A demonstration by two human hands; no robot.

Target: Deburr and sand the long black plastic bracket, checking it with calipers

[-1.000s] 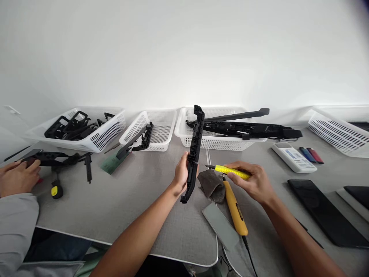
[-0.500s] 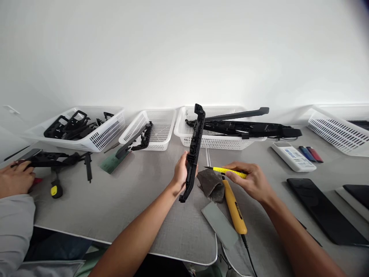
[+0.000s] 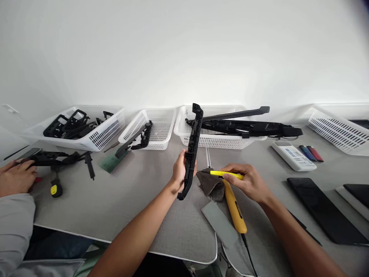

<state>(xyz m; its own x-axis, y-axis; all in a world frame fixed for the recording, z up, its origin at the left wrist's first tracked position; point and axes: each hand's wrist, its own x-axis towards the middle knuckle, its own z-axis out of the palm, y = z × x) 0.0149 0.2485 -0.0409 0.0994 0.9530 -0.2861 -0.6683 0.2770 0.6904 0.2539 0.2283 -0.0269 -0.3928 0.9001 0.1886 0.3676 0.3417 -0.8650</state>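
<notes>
My left hand (image 3: 179, 172) is closed around the lower half of a long black plastic part (image 3: 193, 142), held nearly upright with its ribbed side toward me. In my right hand (image 3: 247, 180) is a yellow craft knife (image 3: 226, 174), gripped like a pen. Its thin dark tip points left and reaches the right edge of the black part; whether it touches I cannot tell. Beneath the knife lie a crumpled dark grey cloth (image 3: 211, 184) and a yellow-handled corded tool (image 3: 235, 207). A grey rectangular block (image 3: 220, 224) rests beside that handle.
White baskets stand along the wall: one of black parts (image 3: 106, 132), a smaller one (image 3: 160, 144), one with long black pieces (image 3: 227, 143), another at right (image 3: 334, 130). A phone (image 3: 325, 215), white box (image 3: 293, 156) and lighters (image 3: 314, 154) lie right. A co-worker's hand (image 3: 20, 179) is at left.
The knife in my right hand has moved slightly left and down, its tip now at the black part. The black part has shifted a little left in my left hand.
</notes>
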